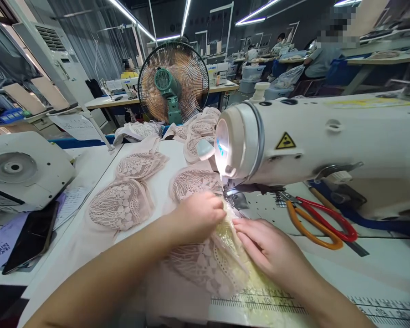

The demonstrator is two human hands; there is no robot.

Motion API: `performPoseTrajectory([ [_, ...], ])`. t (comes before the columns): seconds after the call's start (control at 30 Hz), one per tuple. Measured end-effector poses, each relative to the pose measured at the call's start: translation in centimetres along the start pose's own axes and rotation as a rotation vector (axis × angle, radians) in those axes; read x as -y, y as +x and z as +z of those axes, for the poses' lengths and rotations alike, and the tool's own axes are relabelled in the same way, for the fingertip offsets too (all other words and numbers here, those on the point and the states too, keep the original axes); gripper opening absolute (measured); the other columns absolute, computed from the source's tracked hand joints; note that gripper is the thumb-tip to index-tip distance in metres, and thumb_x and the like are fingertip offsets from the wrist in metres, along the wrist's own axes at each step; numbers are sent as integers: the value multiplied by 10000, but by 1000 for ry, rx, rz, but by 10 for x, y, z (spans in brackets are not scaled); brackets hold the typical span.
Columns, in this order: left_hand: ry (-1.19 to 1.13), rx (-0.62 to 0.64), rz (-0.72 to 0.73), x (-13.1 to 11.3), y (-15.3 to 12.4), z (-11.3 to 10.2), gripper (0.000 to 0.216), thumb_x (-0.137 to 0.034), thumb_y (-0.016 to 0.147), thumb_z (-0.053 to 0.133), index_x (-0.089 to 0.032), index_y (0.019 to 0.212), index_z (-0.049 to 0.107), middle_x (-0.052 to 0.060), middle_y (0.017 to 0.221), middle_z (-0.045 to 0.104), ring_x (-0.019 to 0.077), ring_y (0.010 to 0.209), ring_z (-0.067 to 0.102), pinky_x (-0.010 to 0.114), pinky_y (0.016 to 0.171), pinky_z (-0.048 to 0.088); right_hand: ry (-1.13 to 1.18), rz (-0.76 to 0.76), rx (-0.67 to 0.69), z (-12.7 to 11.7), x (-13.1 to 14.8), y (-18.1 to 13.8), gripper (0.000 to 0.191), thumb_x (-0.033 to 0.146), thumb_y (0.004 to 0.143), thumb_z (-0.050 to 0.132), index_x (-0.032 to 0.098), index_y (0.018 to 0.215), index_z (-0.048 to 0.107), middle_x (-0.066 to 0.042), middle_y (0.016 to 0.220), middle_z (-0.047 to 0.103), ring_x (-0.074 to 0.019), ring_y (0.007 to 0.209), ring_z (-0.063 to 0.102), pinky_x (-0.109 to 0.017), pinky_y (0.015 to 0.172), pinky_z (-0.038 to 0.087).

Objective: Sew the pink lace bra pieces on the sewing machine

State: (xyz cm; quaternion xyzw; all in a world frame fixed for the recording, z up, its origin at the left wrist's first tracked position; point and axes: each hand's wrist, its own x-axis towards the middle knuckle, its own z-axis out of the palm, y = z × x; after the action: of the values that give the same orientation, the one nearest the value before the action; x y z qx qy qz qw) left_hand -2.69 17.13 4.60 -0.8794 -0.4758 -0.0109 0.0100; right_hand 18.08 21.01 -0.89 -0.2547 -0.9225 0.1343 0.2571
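A beige lace bra lies under the head of a white sewing machine, its edge running up to the lit needle area. My left hand is closed, fingers curled on the bra just left of and below the presser foot; its fingertips are partly hidden. To the right of the seam, my right hand holds the bra's edge with its fingers close together. Shiny yellowish film shows beneath the fabric and between the hands.
More lace bra pieces lie on the left and behind. Scissors with orange and red handles rest right of the needle. A printed ruler runs along the front. A phone, a second machine and a large fan stand around.
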Motion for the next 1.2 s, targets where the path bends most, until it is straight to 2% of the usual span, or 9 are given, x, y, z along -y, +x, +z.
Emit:
performPoseTrajectory([
  [0.17,-184,147,-63,-11,-6,4,49,-133,772,564,-153,728,565,39,777,600,162,730,528,272,681,419,151,141,-22,-6,4,3,338,291,909,386,179,954,702,-74,1003,723,-234,929,662,-370,804,555],
  [0.33,-744,-288,-416,17,-2,19,159,-220,828,479,-181,681,433,-35,653,469,111,635,456,213,616,380,334,404,-44,-8,8,1,404,421,915,395,199,1201,574,-67,1024,703,-225,885,663,-323,727,538],
  [0.43,-759,-444,-622,21,-1,25,162,-227,835,444,-190,684,399,-46,627,433,111,622,451,212,608,378,562,343,32,-7,14,0,608,473,910,406,190,1438,299,-36,895,695,-183,725,647,-286,636,512],
  [0.5,-690,-451,-690,18,0,27,152,-210,841,424,-193,692,401,-42,616,434,122,618,458,224,604,368,644,225,155,-5,18,0,563,479,889,458,183,1367,432,-14,753,656,-164,618,596,-269,576,472],
  [0.57,-629,-441,-721,13,0,27,123,-182,834,428,-191,711,428,-27,633,463,140,635,472,245,612,358,613,167,248,-3,20,2,360,436,866,506,175,1060,662,-18,683,628,-161,598,566,-265,558,434],
  [0.67,-438,-296,-728,4,-3,25,119,-126,801,454,-183,868,533,21,748,549,190,719,524,278,642,372,490,237,273,0,20,5,316,369,868,473,177,675,633,-19,632,609,-167,617,549,-268,569,401],
  [0.8,11,49,-531,-7,-7,20,632,-132,765,525,-278,1358,358,62,962,579,230,793,581,287,630,426,395,315,295,-2,17,6,310,346,880,432,187,682,610,-9,636,611,-167,611,543,-263,552,385],
  [1.0,168,209,-418,-14,0,14,505,-204,816,516,-249,1314,442,101,1006,570,246,830,609,304,627,486,351,293,185,-5,13,3,236,313,843,497,224,921,701,-25,753,707,-192,643,619,-259,561,448],
  [1.2,96,346,-422,-15,11,1,521,-245,800,538,-157,1304,435,123,988,641,286,864,633,363,665,516,356,228,122,-1,8,0,246,306,852,476,257,902,711,-18,727,712,-206,629,624,-276,563,471],
])
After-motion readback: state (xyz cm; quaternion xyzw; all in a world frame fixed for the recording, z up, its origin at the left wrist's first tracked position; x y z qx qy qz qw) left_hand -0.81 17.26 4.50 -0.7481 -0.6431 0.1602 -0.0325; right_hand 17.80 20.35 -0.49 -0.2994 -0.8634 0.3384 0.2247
